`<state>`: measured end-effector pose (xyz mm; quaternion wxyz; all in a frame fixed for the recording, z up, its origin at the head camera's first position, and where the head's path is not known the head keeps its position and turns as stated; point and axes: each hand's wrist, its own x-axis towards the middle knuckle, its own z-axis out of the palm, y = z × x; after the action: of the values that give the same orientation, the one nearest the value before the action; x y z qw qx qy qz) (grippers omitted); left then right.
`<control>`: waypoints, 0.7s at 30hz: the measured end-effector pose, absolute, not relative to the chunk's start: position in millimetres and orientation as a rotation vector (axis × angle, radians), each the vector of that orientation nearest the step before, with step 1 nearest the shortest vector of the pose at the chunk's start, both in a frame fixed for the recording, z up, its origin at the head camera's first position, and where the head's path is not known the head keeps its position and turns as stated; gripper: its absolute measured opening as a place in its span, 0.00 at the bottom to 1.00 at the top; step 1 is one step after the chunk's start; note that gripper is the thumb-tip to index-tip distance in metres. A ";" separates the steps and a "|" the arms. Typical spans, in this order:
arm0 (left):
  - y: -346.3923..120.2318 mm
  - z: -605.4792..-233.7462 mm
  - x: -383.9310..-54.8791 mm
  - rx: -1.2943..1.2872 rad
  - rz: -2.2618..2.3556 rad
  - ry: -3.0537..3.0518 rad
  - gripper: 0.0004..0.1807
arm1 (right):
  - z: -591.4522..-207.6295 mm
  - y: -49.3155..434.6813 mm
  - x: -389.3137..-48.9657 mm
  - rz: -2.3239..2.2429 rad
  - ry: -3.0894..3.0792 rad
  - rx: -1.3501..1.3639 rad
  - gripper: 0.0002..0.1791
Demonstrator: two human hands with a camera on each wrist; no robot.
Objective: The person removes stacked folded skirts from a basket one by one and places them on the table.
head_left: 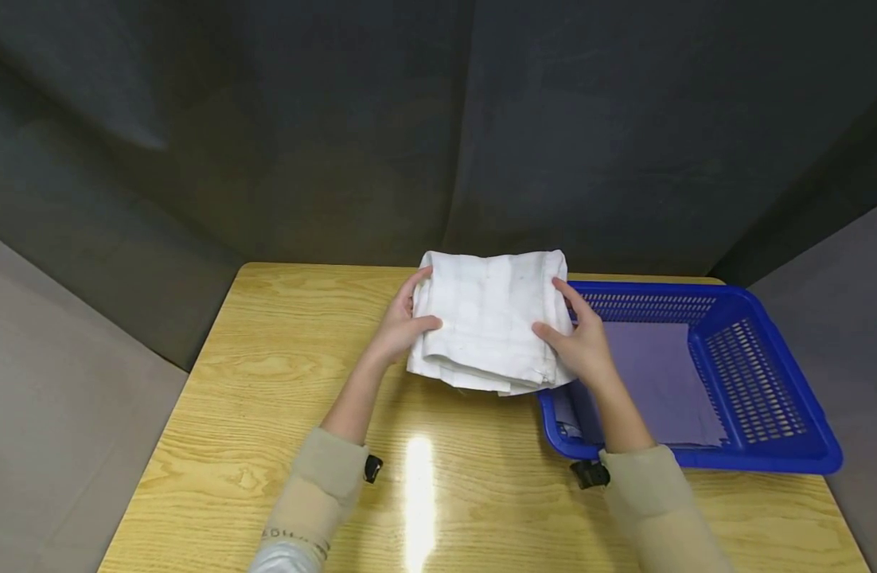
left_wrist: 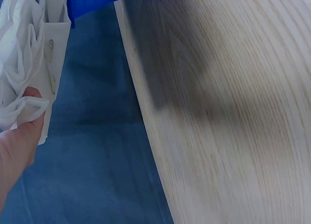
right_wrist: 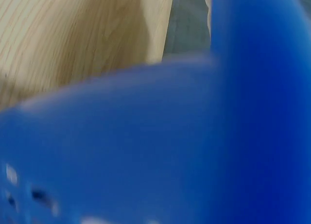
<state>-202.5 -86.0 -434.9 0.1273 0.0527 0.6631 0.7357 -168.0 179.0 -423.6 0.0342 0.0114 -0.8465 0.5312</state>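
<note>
A folded white cloth (head_left: 489,318) is held up between both hands above the table, in layers, its folded edge facing me. My left hand (head_left: 403,322) grips its left side, thumb on top and fingers at the edge and beneath. On the other side my right hand (head_left: 578,338) holds it the same way, close to the basket's left rim. In the left wrist view the cloth (left_wrist: 29,54) shows its stacked folds, pinched by the left hand (left_wrist: 19,144). The basket's blue wall (right_wrist: 121,146) fills most of the right wrist view, so the right hand is hidden there.
A blue plastic basket (head_left: 782,458) with slotted sides stands at the right of the wooden table (head_left: 266,382). Inside it lies a flat greyish-purple cloth (head_left: 660,382). Dark curtains (head_left: 338,127) hang behind the table's far edge.
</note>
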 end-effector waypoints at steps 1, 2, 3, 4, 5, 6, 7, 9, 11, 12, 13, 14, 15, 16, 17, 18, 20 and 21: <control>-87.8 -435.4 -202.9 0.154 2.137 1.934 0.45 | -424.0 177.1 -168.2 1.639 -2.600 0.029 0.40; -89.6 -435.8 -203.3 0.152 2.134 1.937 0.45 | -424.4 175.2 -168.2 1.643 -2.602 0.026 0.40; -91.4 -436.1 -203.7 0.149 2.130 1.940 0.46 | -424.7 173.3 -168.3 1.648 -2.604 0.021 0.40; -93.1 -436.4 -204.1 0.146 2.128 1.939 0.46 | -425.1 171.6 -168.4 1.645 -2.607 0.020 0.40; -94.8 -436.4 -204.3 0.141 2.126 1.939 0.46 | -425.4 170.0 -168.6 1.648 -2.608 0.016 0.40; -96.6 -436.2 -204.6 0.134 2.124 1.940 0.46 | -425.7 168.3 -168.8 1.649 -2.608 0.013 0.40; -98.5 -435.7 -204.7 0.130 2.118 1.942 0.46 | -426.1 166.8 -169.1 1.647 -2.610 0.012 0.40; -101.9 -433.5 -204.2 0.128 2.114 1.940 0.46 | -426.8 163.6 -169.8 1.648 -2.610 0.008 0.40; -105.2 -427.8 -201.6 0.134 2.098 1.953 0.46 | -427.9 160.4 -170.8 1.654 -2.611 -0.001 0.40; -106.8 -425.1 -200.4 0.138 2.092 1.956 0.46 | -428.7 158.8 -171.3 1.656 -2.611 -0.002 0.40; -108.3 -422.6 -199.4 0.142 2.085 1.961 0.46 | -429.4 157.2 -171.9 1.659 -2.611 -0.004 0.39; -109.6 -420.4 -198.3 0.145 2.079 1.969 0.46 | -430.1 155.4 -172.2 1.665 -2.608 -0.005 0.39; -111.0 -418.8 -197.5 0.149 2.073 1.976 0.45 | -430.8 153.4 -172.6 1.667 -2.607 -0.006 0.39; -112.3 -417.4 -196.7 0.152 2.070 1.981 0.45 | -431.4 151.8 -173.0 1.666 -2.603 -0.003 0.39; -113.7 -418.0 -197.1 0.154 2.075 1.977 0.45 | -432.0 150.1 -173.5 1.664 -2.600 0.002 0.39; -115.4 -420.3 -198.3 0.155 2.084 1.971 0.45 | -432.7 148.3 -173.9 1.660 -2.596 0.006 0.39; -118.8 -425.9 -201.3 0.151 2.098 1.966 0.45 | -433.6 144.9 -174.7 1.656 -2.583 0.015 0.39; -120.7 -429.3 -203.3 0.152 2.106 1.961 0.45 | -433.9 143.2 -175.1 1.651 -2.580 0.019 0.39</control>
<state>-203.3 -120.7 -429.3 0.1296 0.0522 0.6747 0.7247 -175.1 143.2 -433.9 0.0393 0.0063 -0.8416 0.5386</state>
